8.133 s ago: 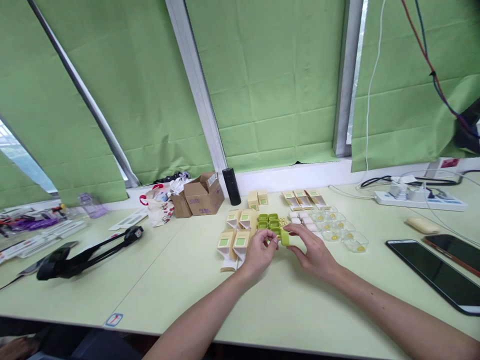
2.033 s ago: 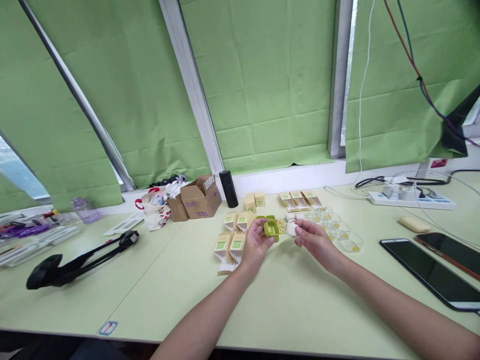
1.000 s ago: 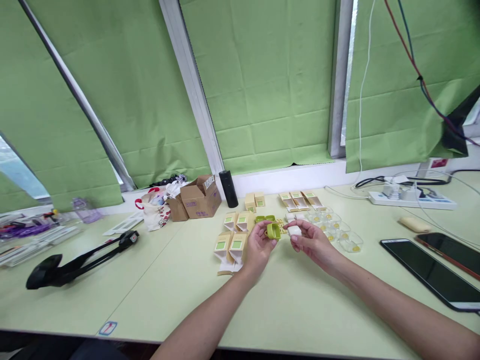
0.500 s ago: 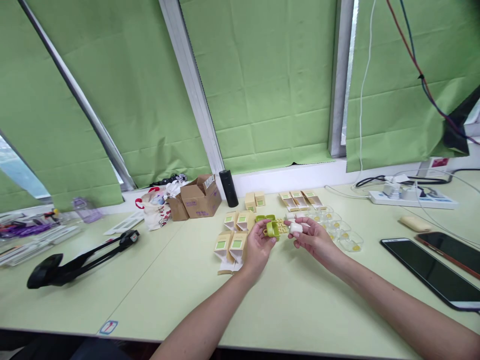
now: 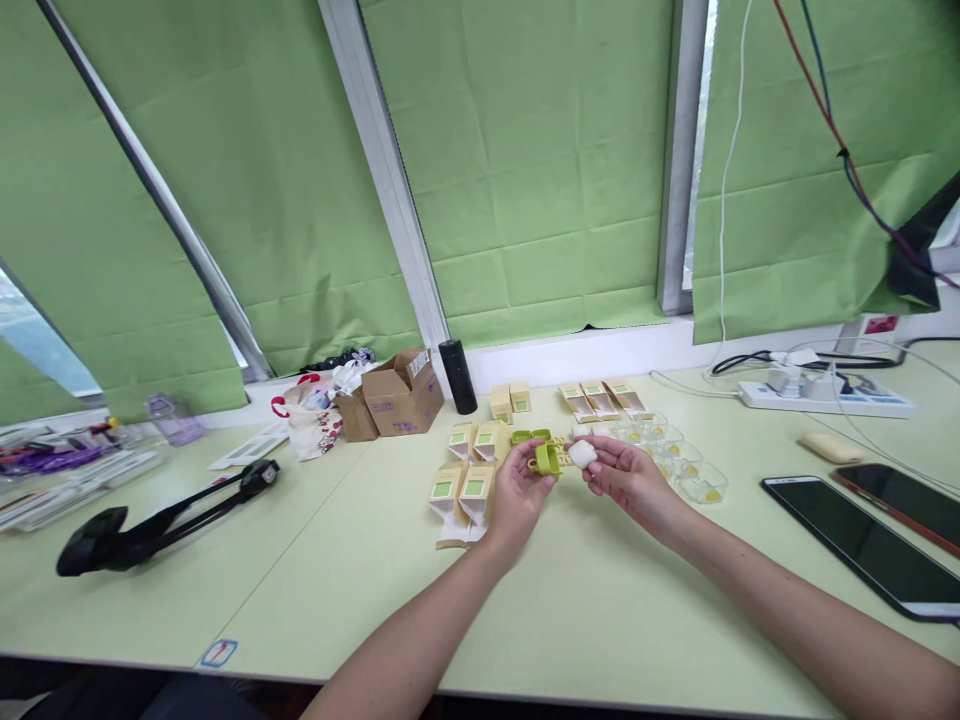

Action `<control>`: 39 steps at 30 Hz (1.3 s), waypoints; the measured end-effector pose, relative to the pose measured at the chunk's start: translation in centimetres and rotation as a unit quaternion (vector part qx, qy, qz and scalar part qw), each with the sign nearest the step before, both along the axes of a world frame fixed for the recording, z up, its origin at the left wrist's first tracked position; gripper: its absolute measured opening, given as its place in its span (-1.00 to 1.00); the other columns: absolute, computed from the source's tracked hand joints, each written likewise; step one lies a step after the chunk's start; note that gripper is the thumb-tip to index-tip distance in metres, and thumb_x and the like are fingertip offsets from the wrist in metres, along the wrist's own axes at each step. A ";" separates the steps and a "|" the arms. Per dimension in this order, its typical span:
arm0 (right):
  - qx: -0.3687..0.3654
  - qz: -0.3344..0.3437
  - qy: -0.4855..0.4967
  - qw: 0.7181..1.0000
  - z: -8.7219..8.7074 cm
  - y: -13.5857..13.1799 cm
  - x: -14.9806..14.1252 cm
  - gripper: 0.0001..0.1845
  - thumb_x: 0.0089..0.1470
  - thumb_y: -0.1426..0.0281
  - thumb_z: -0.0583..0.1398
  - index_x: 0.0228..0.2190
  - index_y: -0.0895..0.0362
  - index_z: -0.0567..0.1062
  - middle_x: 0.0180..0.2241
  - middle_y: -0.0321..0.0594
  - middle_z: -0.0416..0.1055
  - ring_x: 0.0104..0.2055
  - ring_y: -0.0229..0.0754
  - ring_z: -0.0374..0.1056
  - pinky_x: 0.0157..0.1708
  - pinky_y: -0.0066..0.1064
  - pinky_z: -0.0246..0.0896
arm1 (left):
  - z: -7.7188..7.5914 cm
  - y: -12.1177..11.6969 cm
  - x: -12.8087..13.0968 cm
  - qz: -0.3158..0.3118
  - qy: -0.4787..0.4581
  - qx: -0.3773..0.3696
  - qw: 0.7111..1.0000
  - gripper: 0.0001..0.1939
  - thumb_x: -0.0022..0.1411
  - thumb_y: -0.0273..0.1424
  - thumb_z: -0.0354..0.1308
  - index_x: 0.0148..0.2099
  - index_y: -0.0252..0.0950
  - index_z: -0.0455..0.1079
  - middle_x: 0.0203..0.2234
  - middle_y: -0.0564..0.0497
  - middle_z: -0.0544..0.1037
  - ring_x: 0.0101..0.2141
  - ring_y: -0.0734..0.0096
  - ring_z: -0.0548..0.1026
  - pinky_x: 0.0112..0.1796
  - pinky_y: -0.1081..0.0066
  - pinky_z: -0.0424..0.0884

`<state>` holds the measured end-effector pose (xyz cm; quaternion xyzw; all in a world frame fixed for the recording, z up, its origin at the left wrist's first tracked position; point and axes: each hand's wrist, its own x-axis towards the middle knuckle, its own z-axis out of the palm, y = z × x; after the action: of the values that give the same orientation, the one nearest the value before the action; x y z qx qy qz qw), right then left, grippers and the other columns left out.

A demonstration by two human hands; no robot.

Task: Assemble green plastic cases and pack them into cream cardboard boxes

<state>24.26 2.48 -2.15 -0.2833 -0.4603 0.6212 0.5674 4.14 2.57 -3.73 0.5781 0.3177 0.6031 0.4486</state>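
My left hand (image 5: 520,490) is closed on a small green square cup (image 5: 548,460), its opening tilted toward the right. Between the fingertips of my right hand (image 5: 624,472) is a small white rounded block (image 5: 582,456), held a little apart from the cup. Behind my hands lie more green cups (image 5: 525,437), partly hidden, and several small yellow pieces (image 5: 559,447). Clear plastic cups (image 5: 701,484) with a yellow spot in each stand just beyond my right hand. Left of my left hand are opened cream cartons (image 5: 474,487) with green squares on them.
More cartons stand farther back (image 5: 600,399), near a black cylinder (image 5: 457,377) and a brown cardboard box (image 5: 403,392). A black strapped device (image 5: 165,520) lies at left. Two phones (image 5: 862,548) and a power strip (image 5: 825,397) are at right.
Eight seconds ago both hands were at a green cup. Since two seconds ago the left has kept a cup, while the right has turned the white block about in its fingers.
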 end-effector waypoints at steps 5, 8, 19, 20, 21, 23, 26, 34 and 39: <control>0.007 -0.014 -0.016 1.000 -0.2 0.0 -0.1 -0.40 -0.18 0.13 0.58 -0.10 0.11 0.68 -0.44 -0.27 0.48 -0.48 -0.29 0.21 -0.45 -0.35 0.16 | 0.0 0.0 0.1 0.005 0.006 -0.004 1.000 -0.45 0.08 -0.33 0.51 0.11 -0.24 0.47 0.04 -0.15 0.59 0.01 0.16 0.58 0.04 0.24 0.51; 0.009 -0.026 -0.041 0.999 -0.4 0.1 0.0 -0.38 -0.15 0.03 0.56 -0.11 0.12 0.69 -0.53 -0.34 0.38 -0.51 -0.30 0.19 -0.45 -0.36 0.15 | 0.0 -0.1 0.2 0.000 0.017 0.003 1.000 -0.48 0.09 -0.39 0.48 0.10 -0.24 0.49 0.04 -0.14 0.60 -0.02 0.19 0.58 0.01 0.25 0.50; 0.040 -0.011 -0.120 0.992 0.1 -0.1 -0.1 -0.38 -0.16 -0.09 0.52 -0.22 0.13 0.71 -0.44 -0.20 0.53 -0.46 -0.21 0.34 -0.43 -0.32 0.35 | 0.8 -1.0 0.6 -0.005 0.066 0.018 0.998 -0.53 0.09 -0.49 0.45 0.08 -0.24 0.56 0.01 -0.14 0.65 0.00 0.12 0.58 0.04 0.17 0.49; 0.045 -0.010 -0.125 0.991 0.1 -0.1 -0.1 -0.39 -0.15 -0.10 0.52 -0.25 0.13 0.71 -0.46 -0.21 0.53 -0.47 -0.22 0.34 -0.44 -0.32 0.35 | 0.8 -1.1 0.6 -0.008 0.070 0.018 0.997 -0.52 0.10 -0.48 0.45 0.09 -0.24 0.57 0.01 -0.14 0.65 0.00 0.11 0.58 0.06 0.15 0.49; 0.049 -0.008 -0.131 0.990 0.0 0.0 -0.1 -0.40 -0.15 -0.10 0.51 -0.28 0.14 0.71 -0.47 -0.21 0.52 -0.48 -0.22 0.34 -0.44 -0.32 0.35 | 0.9 -1.2 0.7 -0.008 0.072 0.018 0.997 -0.52 0.10 -0.48 0.46 0.09 -0.24 0.57 0.01 -0.15 0.65 0.00 0.11 0.58 0.06 0.14 0.48; 0.056 -0.001 -0.138 0.989 -0.1 0.1 0.0 -0.41 -0.13 -0.11 0.50 -0.30 0.15 0.70 -0.49 -0.22 0.52 -0.50 -0.23 0.33 -0.44 -0.33 0.34 | 0.9 -1.3 0.7 -0.007 0.075 0.016 0.997 -0.53 0.10 -0.48 0.46 0.09 -0.24 0.57 0.00 -0.15 0.66 -0.01 0.11 0.59 0.08 0.11 0.48; 0.059 -0.003 -0.135 0.989 -0.3 0.2 0.0 -0.41 -0.12 -0.10 0.50 -0.29 0.15 0.71 -0.48 -0.21 0.53 -0.49 -0.23 0.33 -0.43 -0.33 0.33 | 0.9 -1.3 0.7 -0.006 0.080 0.016 0.997 -0.53 0.10 -0.47 0.47 0.09 -0.24 0.57 -0.01 -0.15 0.66 -0.02 0.11 0.59 0.08 0.10 0.49; 0.069 -0.014 -0.143 0.987 -0.2 -0.1 -0.2 -0.42 -0.09 -0.13 0.47 -0.36 0.14 0.68 -0.51 -0.24 0.50 -0.50 -0.22 0.34 -0.41 -0.31 0.34 | 0.9 -1.2 0.6 -0.007 0.082 0.021 0.996 -0.51 0.05 -0.50 0.49 0.06 -0.25 0.58 -0.04 -0.13 0.67 -0.04 0.13 0.60 0.08 0.14 0.49; 0.063 -0.021 -0.144 0.987 -0.5 -0.2 -0.6 -0.43 -0.10 -0.15 0.47 -0.37 0.12 0.66 -0.52 -0.24 0.49 -0.51 -0.20 0.34 -0.44 -0.31 0.36 | 0.8 -1.3 0.6 -0.001 0.083 0.035 0.996 -0.52 0.03 -0.46 0.53 0.04 -0.24 0.59 -0.03 -0.13 0.66 0.01 0.10 0.58 0.09 0.15 0.48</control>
<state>23.66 2.24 -2.65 -0.3428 -0.5696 0.5319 0.5246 4.71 1.31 -2.98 0.6417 0.3326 0.5631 0.4006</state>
